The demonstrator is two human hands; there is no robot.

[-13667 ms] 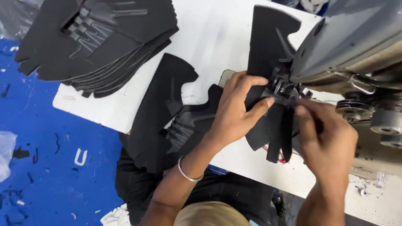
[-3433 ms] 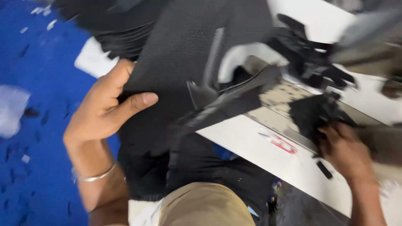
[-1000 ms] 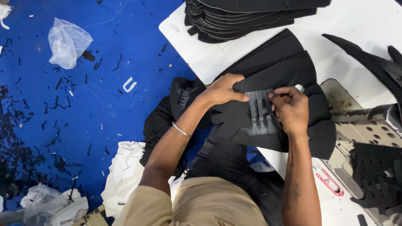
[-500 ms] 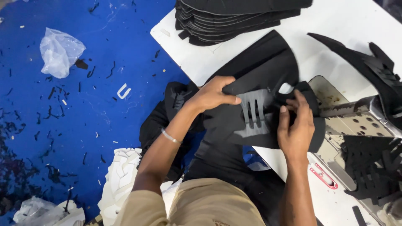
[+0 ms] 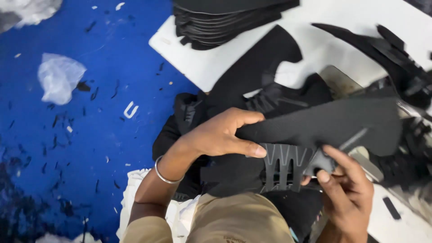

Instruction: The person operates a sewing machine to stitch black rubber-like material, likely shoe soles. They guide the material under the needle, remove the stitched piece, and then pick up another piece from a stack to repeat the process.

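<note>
Left hand [image 5: 220, 135] pinches the black fabric panel [image 5: 333, 123] near its slotted grey trim piece [image 5: 284, 165]; right hand [image 5: 348, 198] clamps the trim's far edge. Risk: trim could slip out of alignment between the grips, panel sagging.

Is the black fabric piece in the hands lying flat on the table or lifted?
Lifted: both the left hand and right hand hold the black fabric piece above the lap.

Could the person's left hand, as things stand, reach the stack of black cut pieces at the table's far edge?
Probably yes: nothing blocks the way to the stack, but the left hand is gripping the black fabric piece and must release it first.
</note>
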